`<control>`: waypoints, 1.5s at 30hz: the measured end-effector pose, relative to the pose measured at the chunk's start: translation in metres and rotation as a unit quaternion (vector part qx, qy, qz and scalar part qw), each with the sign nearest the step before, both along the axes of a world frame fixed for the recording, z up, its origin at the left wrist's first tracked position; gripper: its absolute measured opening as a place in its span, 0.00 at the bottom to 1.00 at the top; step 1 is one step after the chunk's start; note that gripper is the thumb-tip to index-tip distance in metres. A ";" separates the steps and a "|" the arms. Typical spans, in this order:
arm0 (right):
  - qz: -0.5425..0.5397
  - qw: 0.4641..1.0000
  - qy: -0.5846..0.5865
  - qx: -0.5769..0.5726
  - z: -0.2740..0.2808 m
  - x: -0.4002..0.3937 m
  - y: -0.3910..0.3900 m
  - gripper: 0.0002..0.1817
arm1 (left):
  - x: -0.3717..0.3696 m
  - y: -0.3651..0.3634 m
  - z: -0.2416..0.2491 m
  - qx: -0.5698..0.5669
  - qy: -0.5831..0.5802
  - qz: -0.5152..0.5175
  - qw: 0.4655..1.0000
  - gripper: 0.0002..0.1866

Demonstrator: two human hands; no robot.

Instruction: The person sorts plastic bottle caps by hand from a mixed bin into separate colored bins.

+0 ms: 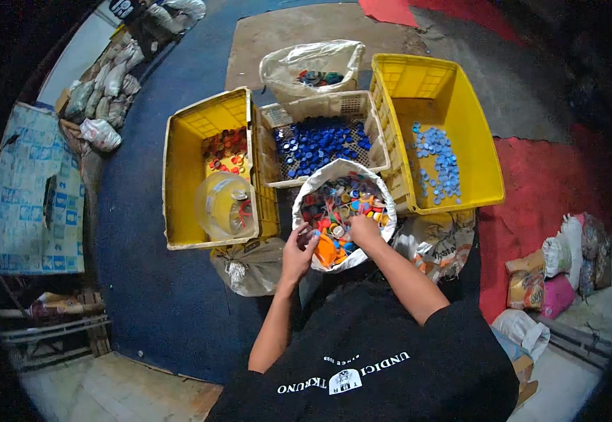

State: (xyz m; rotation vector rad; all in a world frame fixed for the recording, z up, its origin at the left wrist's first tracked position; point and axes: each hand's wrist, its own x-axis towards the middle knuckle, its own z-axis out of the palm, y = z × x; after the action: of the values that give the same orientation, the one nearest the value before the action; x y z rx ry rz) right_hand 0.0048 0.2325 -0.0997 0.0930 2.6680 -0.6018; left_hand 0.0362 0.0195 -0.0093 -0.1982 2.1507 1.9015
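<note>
On my left, red caps lie in a yellow crate. My left hand is half-curled over a white sack of mixed bottle caps, grip unclear; my right hand is bent among them, hold hidden. Rightward, pale-blue caps lie in another crate. Picking-over seems in hand; the next move calls for freeing one cap.

Black T-shirt, short sleeves, curved white lettering including "UNDICI", white emblem with dark linework, bare forearms, bare left hand and right hand.
</note>
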 end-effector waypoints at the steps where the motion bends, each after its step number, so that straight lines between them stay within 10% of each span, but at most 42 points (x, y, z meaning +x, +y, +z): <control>1: -0.001 1.000 0.020 -0.001 0.000 0.001 -0.001 0.10 | 0.004 -0.003 -0.004 -0.020 0.027 -0.001 0.999 0.24; 7: -0.108 0.971 0.020 -0.212 0.073 0.000 0.024 0.08 | 0.018 0.009 -0.008 -0.020 0.023 -0.001 1.000 0.20; 10: -0.248 0.870 -0.092 -0.417 0.055 0.009 0.041 0.08 | 0.015 0.025 0.001 0.000 -0.002 -0.021 1.000 0.18; 12: -0.341 0.671 -0.130 -0.646 0.065 0.022 0.049 0.07 | 0.009 0.036 0.003 -0.031 -0.014 -0.063 0.997 0.17; 24: -0.393 0.405 -0.142 -0.813 0.101 0.069 0.043 0.18 | 0.000 0.089 0.015 0.139 -0.042 -0.106 0.984 0.23; 28: -0.271 0.373 -0.177 -0.870 0.085 0.074 0.043 0.21 | 0.005 0.089 0.005 0.079 0.036 -0.181 0.980 0.25; 30: -0.363 0.419 -0.153 -0.818 0.082 0.081 0.039 0.22 | 0.007 0.088 0.005 0.191 -0.015 -0.149 0.970 0.24; 32: -0.382 0.433 -0.141 -0.804 0.080 0.085 0.040 0.21 | 0.007 0.084 0.008 0.054 -0.023 -0.198 0.978 0.22; 38: -0.387 0.371 -0.111 -0.837 0.096 0.080 0.074 0.21 | -0.004 0.124 0.006 0.018 0.049 -0.270 0.961 0.26; 45: -0.501 0.344 0.096 -0.788 0.179 0.049 0.122 0.44 | -0.069 0.191 0.110 0.118 0.144 -0.180 0.966 0.25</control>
State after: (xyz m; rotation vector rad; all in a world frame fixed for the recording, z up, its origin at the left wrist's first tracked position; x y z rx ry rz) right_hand 0.0537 0.3548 0.0790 1.0449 0.5445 -3.1370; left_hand -0.0328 0.2102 0.1004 0.5098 1.9274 2.0319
